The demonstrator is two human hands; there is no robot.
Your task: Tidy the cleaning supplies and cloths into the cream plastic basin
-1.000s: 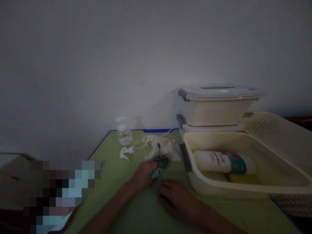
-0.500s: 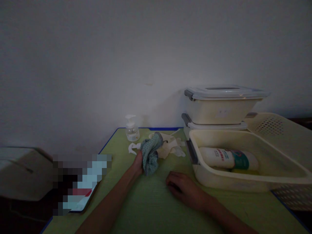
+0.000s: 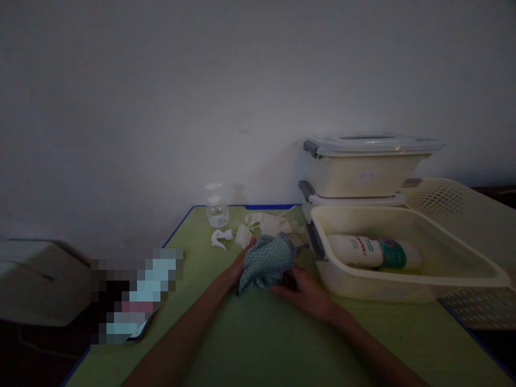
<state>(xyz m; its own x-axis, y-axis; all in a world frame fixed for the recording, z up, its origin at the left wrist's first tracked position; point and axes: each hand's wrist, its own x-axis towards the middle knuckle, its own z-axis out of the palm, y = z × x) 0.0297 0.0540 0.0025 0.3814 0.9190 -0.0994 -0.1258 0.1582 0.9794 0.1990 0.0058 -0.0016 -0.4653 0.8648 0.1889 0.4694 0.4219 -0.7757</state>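
Observation:
A blue-green textured cleaning cloth (image 3: 266, 260) with a dark checked edge is bunched above the green table. My left hand (image 3: 241, 264) grips its left side, most of the fingers hidden behind the fabric. At the lower right edge of the cloth, my right hand (image 3: 302, 290) has its fingers curled against the fabric, the fingertips partly covered. Just beyond the cloth lie a white spray nozzle (image 3: 221, 237), a small whitish piece (image 3: 243, 235) I cannot make out, and crumpled pale gloves (image 3: 270, 222).
A clear pump bottle (image 3: 217, 213) stands near the table's back edge. On the right, an open cream bin (image 3: 387, 280) holds a white and green bottle (image 3: 366, 251). Lidded boxes (image 3: 363, 174) are stacked behind it, beside a perforated basket (image 3: 479, 204). A phone (image 3: 151, 293) is at the left edge.
The cloth has moved right and is spread wider. My right hand has risen from the table to meet it. The view has tilted slightly downward.

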